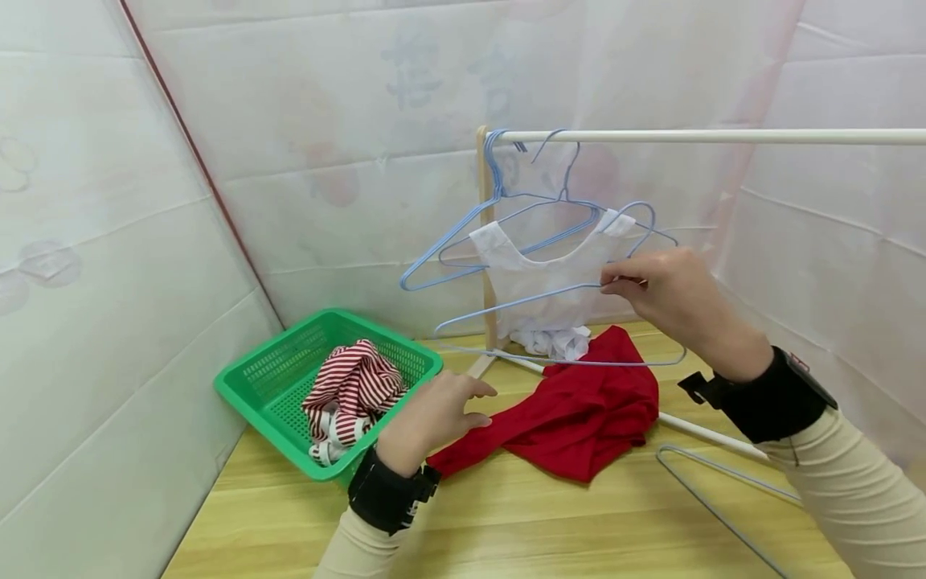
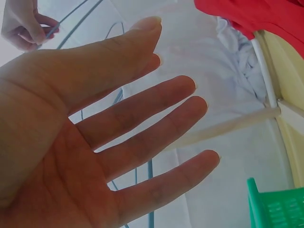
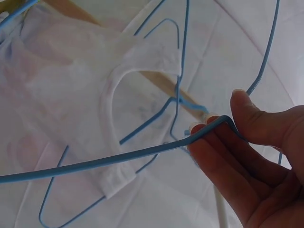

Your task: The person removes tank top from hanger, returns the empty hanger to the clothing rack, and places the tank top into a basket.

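My right hand pinches a blue wire hanger near its neck, holding it in front of a white sleeveless garment on the rack. In the right wrist view, thumb and fingers close around the bend under the hook. My left hand holds nothing; its fingers are spread and relaxed in the left wrist view. It hovers between the green basket's right rim and a crumpled red garment on the table.
Several blue hangers hang bunched at the left end of the white rail. A striped red-and-white garment lies inside the basket. Another wire hanger lies on the table at right front. The rack's wooden post stands behind.
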A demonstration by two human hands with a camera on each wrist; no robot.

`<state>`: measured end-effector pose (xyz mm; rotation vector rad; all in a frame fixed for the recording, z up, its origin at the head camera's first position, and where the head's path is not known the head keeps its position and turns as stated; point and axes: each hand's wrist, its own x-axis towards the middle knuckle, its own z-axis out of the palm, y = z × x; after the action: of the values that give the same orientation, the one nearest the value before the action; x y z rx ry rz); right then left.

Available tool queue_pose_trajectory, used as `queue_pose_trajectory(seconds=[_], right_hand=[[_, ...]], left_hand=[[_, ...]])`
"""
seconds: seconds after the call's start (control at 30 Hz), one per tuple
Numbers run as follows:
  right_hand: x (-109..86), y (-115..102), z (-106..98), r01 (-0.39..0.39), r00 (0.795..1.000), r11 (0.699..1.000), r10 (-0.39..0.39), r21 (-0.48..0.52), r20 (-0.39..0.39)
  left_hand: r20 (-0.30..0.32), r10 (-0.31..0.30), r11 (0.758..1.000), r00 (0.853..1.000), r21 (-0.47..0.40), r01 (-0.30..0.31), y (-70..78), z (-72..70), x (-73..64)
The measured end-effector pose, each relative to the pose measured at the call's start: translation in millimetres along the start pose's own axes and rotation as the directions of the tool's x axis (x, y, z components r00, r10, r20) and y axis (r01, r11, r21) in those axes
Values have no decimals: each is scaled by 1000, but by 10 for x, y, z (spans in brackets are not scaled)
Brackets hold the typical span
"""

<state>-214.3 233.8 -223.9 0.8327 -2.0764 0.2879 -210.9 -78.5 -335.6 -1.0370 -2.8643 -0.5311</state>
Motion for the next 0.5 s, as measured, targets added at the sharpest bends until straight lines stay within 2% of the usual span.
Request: queue_pose_trajectory(seconds=[0.27,0.37,0.5], right_hand=[[-36,239,-82,-22,1000,998,22,-55,1],[-51,337,-124,-23,1000,997,24,-73,6],[-71,482,-197,-70,997,993,74,-93,36]], left_hand=[[-1,43,997,999,58,-43,107,10,97],[9,32,997,999,68,-33,145,16,125],[38,8,997,999,81,-11,200,18,158]])
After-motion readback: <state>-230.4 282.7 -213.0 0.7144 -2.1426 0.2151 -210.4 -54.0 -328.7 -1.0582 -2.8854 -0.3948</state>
